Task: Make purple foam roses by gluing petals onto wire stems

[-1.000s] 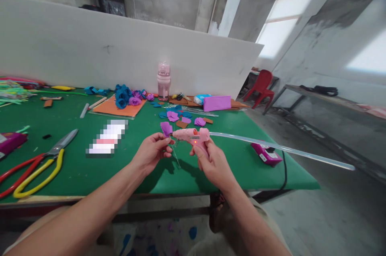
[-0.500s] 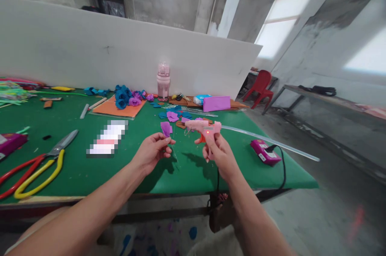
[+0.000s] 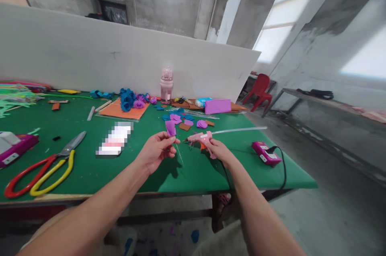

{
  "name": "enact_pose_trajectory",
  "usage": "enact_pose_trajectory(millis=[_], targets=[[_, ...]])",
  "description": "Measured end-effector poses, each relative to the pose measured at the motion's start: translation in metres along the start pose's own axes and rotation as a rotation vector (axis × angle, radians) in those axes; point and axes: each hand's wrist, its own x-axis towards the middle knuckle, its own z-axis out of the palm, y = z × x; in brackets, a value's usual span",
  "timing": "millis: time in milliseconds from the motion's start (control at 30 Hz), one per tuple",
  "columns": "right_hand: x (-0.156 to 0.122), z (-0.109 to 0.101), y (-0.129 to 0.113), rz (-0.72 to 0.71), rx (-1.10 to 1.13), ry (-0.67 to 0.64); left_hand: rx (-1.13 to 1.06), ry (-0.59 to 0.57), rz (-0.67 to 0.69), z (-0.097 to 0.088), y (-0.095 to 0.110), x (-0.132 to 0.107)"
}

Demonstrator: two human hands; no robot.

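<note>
Head view: the left hand (image 3: 157, 149) pinches a purple petal (image 3: 170, 127) between thumb and fingertips, holding it upright above the green counter (image 3: 193, 171), near its front edge. A thin wire (image 3: 180, 156) slants down from the pinch toward five o'clock. At three o'clock of the petal, just beside it, the right hand (image 3: 218, 149) is closed around the grip of a pink glue gun (image 3: 199, 138), whose nozzle points at nine o'clock toward the petal without touching it; a red light shows on its body. A clear glue stick (image 3: 241, 130) juts from the gun's back toward three o'clock.

At twelve o'clock of the petal, loose purple, blue and brown cutouts (image 3: 183, 120) lie on the counter, with a pink bottle (image 3: 166, 84) beyond them against a white board (image 3: 90, 55). At eleven o'clock, blue and purple flowers (image 3: 131, 100) rest on an orange sheet (image 3: 120, 111). At three o'clock, near the counter's right edge, sits a purple box (image 3: 267, 153) with a black cord (image 3: 284, 171). At nine o'clock, well apart, lie scissors (image 3: 45, 165) with red and yellow handles.
</note>
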Motion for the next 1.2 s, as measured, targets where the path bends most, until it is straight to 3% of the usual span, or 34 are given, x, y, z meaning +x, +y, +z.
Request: enact_pose_trajectory(millis=[200, 300, 367, 467, 600, 833, 900, 1100, 1200], targets=[[0.000, -0.009, 0.002, -0.108, -0.389, 0.086, 0.023, -0.035, -0.019, -0.002, 0.002, -0.002], [-0.004, -0.009, -0.002, -0.085, -0.463, 0.116, 0.034, -0.033, -0.032, -0.002, 0.003, -0.003], [-0.011, -0.005, -0.008, -0.104, -0.424, 0.210, 0.043, -0.039, -0.045, -0.002, 0.003, -0.003], [-0.027, 0.006, -0.024, -0.270, -0.176, 0.295, 0.055, -0.054, -0.069, 0.000, 0.000, -0.004], [-0.042, 0.022, -0.044, -0.401, 0.191, 0.220, 0.068, -0.066, -0.090, 0.003, -0.006, -0.003], [-0.048, 0.048, -0.060, -0.336, 0.563, 0.124, 0.107, 0.073, 0.037, 0.014, -0.018, 0.001], [-0.050, 0.056, -0.063, -0.339, 0.543, 0.161, 0.097, 0.095, 0.071, 0.017, -0.022, 0.002], [-0.060, 0.066, -0.073, -0.457, 0.231, 0.466, 0.085, 0.162, 0.119, 0.024, -0.033, 0.006], [-0.060, 0.066, -0.072, -0.452, 0.201, 0.486, 0.116, 0.182, 0.134, 0.027, -0.034, 0.005]])
